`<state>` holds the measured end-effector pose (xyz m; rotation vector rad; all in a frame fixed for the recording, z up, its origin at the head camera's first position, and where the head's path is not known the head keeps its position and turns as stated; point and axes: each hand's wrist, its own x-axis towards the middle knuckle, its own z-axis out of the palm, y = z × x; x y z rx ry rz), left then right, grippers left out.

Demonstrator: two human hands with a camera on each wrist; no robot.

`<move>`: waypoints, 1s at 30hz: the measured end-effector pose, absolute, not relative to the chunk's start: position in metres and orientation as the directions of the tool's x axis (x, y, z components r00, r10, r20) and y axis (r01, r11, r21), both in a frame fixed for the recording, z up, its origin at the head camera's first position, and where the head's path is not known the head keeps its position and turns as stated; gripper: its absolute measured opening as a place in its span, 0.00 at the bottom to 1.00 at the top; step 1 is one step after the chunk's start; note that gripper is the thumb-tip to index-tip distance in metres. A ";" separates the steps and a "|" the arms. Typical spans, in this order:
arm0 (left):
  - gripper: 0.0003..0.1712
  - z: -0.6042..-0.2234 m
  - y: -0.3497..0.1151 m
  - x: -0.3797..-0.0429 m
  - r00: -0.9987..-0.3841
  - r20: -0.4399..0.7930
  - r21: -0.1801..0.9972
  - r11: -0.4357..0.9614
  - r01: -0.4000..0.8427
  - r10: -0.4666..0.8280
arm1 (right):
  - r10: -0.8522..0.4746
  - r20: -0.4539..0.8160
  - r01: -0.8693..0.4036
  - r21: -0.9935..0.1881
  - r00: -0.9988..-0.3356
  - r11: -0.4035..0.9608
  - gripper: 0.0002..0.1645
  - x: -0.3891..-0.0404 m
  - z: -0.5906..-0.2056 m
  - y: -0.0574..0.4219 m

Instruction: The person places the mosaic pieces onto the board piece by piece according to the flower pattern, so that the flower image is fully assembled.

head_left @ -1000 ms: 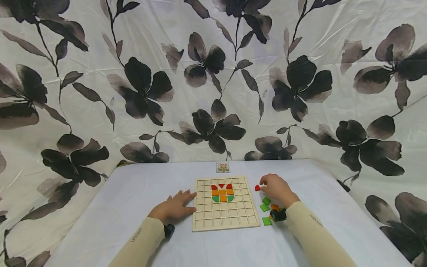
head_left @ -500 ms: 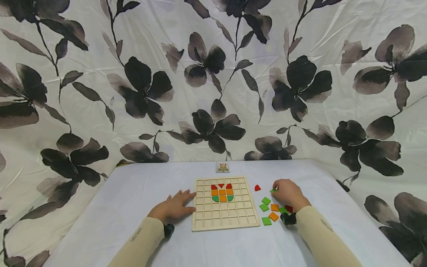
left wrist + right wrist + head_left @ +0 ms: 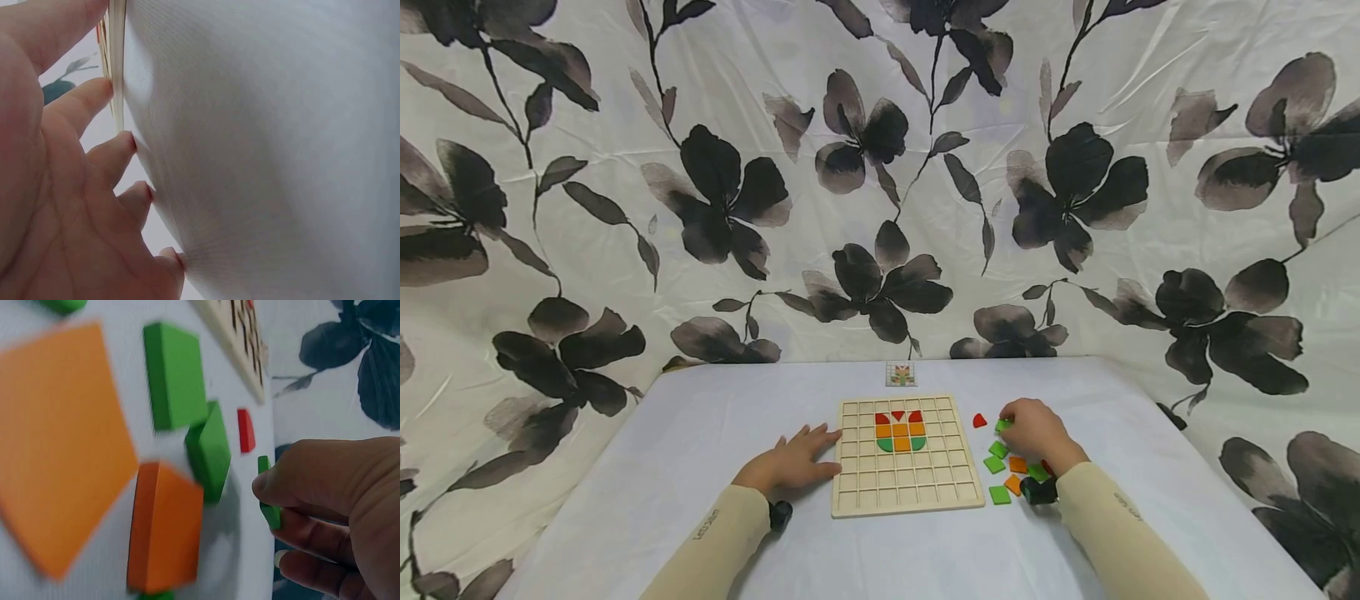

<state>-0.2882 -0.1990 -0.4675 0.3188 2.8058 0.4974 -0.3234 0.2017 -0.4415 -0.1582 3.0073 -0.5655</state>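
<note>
My right hand [image 3: 1036,429] pinches a green block [image 3: 270,515] between thumb and fingers, low over the cloth to the right of the board. Part of that block is hidden behind the thumb. A red piece [image 3: 979,421] with a curved side lies just left of these fingers. With fingers spread, my left hand [image 3: 793,460] rests on the cloth, its thumb and index fingertips at the left edge of the wooden grid board [image 3: 891,496]. Red, orange and green pieces [image 3: 901,432] form a tulip-like shape in the upper middle of the grid.
Nearer the right wrist lie loose green squares [image 3: 999,495], orange squares [image 3: 1017,465] and a red piece partly covered by the arm. Behind the board stands a small pattern card [image 3: 901,374]. A floral curtain [image 3: 865,208] hangs beyond the white tablecloth [image 3: 722,417].
My right hand has gone from beside the red piece to the right, where a green block showed at its fingers, then slightly back left with green at the fingertips. The left hand stays put.
</note>
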 end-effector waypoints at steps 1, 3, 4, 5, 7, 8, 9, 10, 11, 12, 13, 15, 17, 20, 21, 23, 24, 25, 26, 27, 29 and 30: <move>0.41 -0.468 -0.199 -0.288 -0.938 -0.227 0.364 0.916 0.168 0.261 | -0.128 -0.058 -0.097 -0.376 -0.990 0.921 0.18 -0.323 -0.440 0.198; 0.41 -0.468 -0.199 -0.288 -0.938 -0.224 0.365 0.915 0.171 0.265 | -0.158 -0.053 -0.125 -0.391 -0.986 0.912 0.17 -0.323 -0.440 0.192; 0.41 -0.468 -0.199 -0.288 -0.938 -0.222 0.367 0.914 0.173 0.266 | -0.177 -0.048 -0.143 -0.397 -0.983 0.906 0.17 -0.323 -0.439 0.188; 0.41 -0.468 -0.199 -0.288 -0.938 -0.221 0.369 0.913 0.174 0.267 | -0.198 -0.042 -0.165 -0.402 -0.979 0.901 0.16 -0.323 -0.439 0.184; 0.41 -0.467 -0.199 -0.288 -0.938 -0.220 0.374 0.911 0.173 0.268 | -0.237 -0.029 -0.205 -0.407 -0.971 0.890 0.16 -0.321 -0.438 0.175; 0.41 -0.467 -0.199 -0.288 -0.938 -0.221 0.376 0.911 0.172 0.268 | -0.253 -0.021 -0.223 -0.406 -0.967 0.886 0.16 -0.320 -0.438 0.169; 0.41 -0.467 -0.199 -0.288 -0.938 -0.221 0.377 0.910 0.171 0.267 | -0.270 -0.019 -0.239 -0.410 -0.963 0.880 0.16 -0.319 -0.438 0.163; 0.41 -0.468 -0.199 -0.288 -0.938 -0.221 0.378 0.910 0.170 0.267 | -0.287 -0.017 -0.255 -0.415 -0.958 0.874 0.16 -0.317 -0.438 0.157; 0.41 -0.468 -0.199 -0.288 -0.938 -0.221 0.379 0.910 0.169 0.266 | -0.300 -0.018 -0.265 -0.422 -0.954 0.867 0.16 -0.315 -0.438 0.151; 0.41 -0.468 -0.199 -0.288 -0.938 -0.222 0.380 0.910 0.168 0.266 | -0.314 -0.016 -0.278 -0.423 -0.949 0.863 0.16 -0.314 -0.438 0.145; 0.41 -0.469 -0.199 -0.288 -0.938 -0.224 0.383 0.909 0.166 0.266 | -0.330 -0.015 -0.292 -0.425 -0.944 0.857 0.16 -0.312 -0.439 0.140; 0.41 -0.469 -0.198 -0.288 -0.938 -0.222 0.384 0.908 0.166 0.266 | -0.366 -0.005 -0.329 -0.427 -0.931 0.842 0.16 -0.309 -0.440 0.131; 0.41 -0.469 -0.198 -0.287 -0.938 -0.223 0.385 0.908 0.165 0.265 | -0.406 0.010 -0.371 -0.427 -0.914 0.825 0.16 -0.306 -0.442 0.123; 0.41 -0.468 -0.197 -0.286 -0.938 -0.222 0.383 0.909 0.168 0.267 | -0.461 0.036 -0.431 -0.425 -0.887 0.796 0.15 -0.303 -0.442 0.113; 0.41 -0.467 -0.197 -0.286 -0.938 -0.221 0.384 0.908 0.168 0.267 | -0.475 0.043 -0.446 -0.424 -0.879 0.788 0.14 -0.301 -0.442 0.110; 0.41 -0.466 -0.197 -0.287 -0.938 -0.219 0.382 0.908 0.169 0.267 | -0.498 0.051 -0.471 -0.421 -0.866 0.775 0.13 -0.299 -0.442 0.104; 0.41 -0.466 -0.197 -0.287 -0.939 -0.218 0.383 0.908 0.169 0.267 | -0.508 0.053 -0.481 -0.416 -0.860 0.772 0.13 -0.297 -0.443 0.101; 0.41 -0.466 -0.197 -0.287 -0.939 -0.218 0.382 0.909 0.168 0.265 | -0.519 0.056 -0.493 -0.412 -0.853 0.766 0.13 -0.296 -0.443 0.099; 0.41 -0.465 -0.197 -0.287 -0.940 -0.218 0.380 0.910 0.167 0.263 | -0.532 0.061 -0.509 -0.399 -0.845 0.763 0.12 -0.294 -0.444 0.096; 0.41 -0.465 -0.198 -0.287 -0.940 -0.219 0.379 0.910 0.165 0.262 | -0.544 0.066 -0.524 -0.388 -0.837 0.759 0.12 -0.293 -0.444 0.094; 0.41 -0.465 -0.198 -0.286 -0.940 -0.217 0.380 0.910 0.166 0.262 | -0.562 0.074 -0.546 -0.369 -0.824 0.752 0.10 -0.290 -0.445 0.090; 0.41 -0.466 -0.198 -0.286 -0.940 -0.217 0.380 0.910 0.167 0.263 | -0.563 0.074 -0.549 -0.361 -0.823 0.754 0.10 -0.289 -0.446 0.088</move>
